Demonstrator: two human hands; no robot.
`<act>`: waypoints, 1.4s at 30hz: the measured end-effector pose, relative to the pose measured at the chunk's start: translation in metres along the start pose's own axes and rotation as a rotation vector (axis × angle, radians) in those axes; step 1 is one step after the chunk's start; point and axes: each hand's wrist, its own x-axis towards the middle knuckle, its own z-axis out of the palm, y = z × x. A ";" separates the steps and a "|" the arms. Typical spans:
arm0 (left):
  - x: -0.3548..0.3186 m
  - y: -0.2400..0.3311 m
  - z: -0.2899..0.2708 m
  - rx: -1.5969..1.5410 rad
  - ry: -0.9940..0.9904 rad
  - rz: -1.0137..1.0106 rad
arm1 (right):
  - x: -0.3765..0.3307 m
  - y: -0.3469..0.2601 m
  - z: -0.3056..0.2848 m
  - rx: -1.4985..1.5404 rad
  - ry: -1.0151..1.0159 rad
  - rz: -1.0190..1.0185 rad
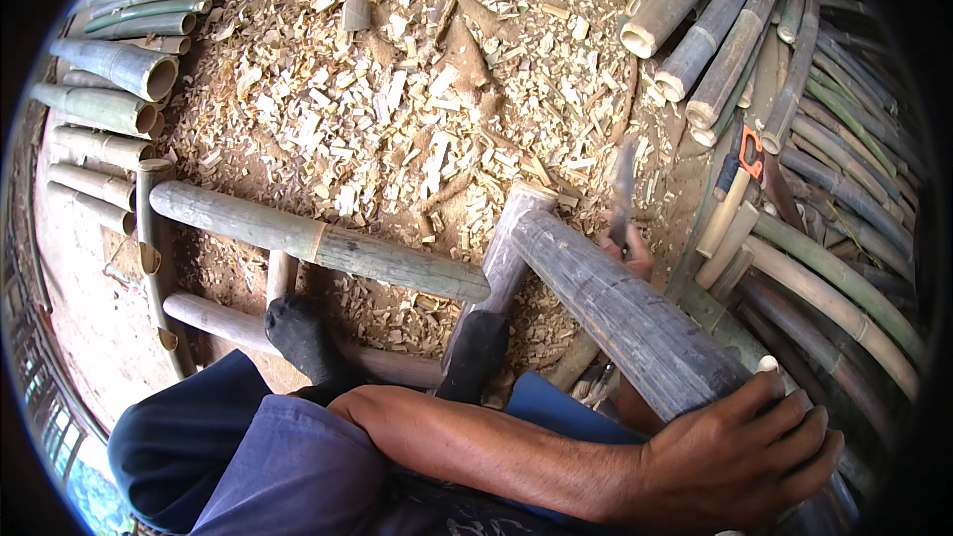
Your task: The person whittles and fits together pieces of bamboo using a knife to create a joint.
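Bamboo splitting setup, view straight down over my knees.

My left hand (740, 452) is clamped over the near end of the thick grey bamboo pole (615, 303), fingers curled round its far side and thumb on top, forearm crossing in front of me from the left over my blue trousers. The pole slants up and away to its cut end, which rests on a split bamboo slat (501, 258) lying on the ground. My right hand (633, 250) is mostly hidden behind the pole, closed around the handle of a blade (622, 189) that points upward, blurred. Both my dark socked feet (303, 337) sit on bamboo lengths on the ground amid wood chips (397, 89).
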 end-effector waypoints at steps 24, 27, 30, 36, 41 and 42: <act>0.020 -0.013 -0.034 -0.078 -0.255 0.196 | 0.058 0.084 -0.052 -1.237 -0.070 -0.321; 0.038 -0.018 -0.036 -0.092 -0.290 0.222 | 0.020 0.122 -0.101 -1.026 0.166 -0.258; 0.055 -0.020 -0.046 -0.052 -0.327 0.115 | -0.009 0.086 -0.116 -0.816 0.390 -0.229; 0.073 -0.003 -0.061 -0.037 -0.352 -0.010 | -0.010 0.067 -0.054 -0.233 0.403 0.108; 0.057 -0.020 -0.059 -0.101 -0.341 -0.049 | 0.050 0.130 0.024 -0.005 0.506 -0.025; 0.055 -0.020 -0.061 -0.098 -0.337 -0.022 | 0.054 0.126 0.032 -0.011 0.500 -0.028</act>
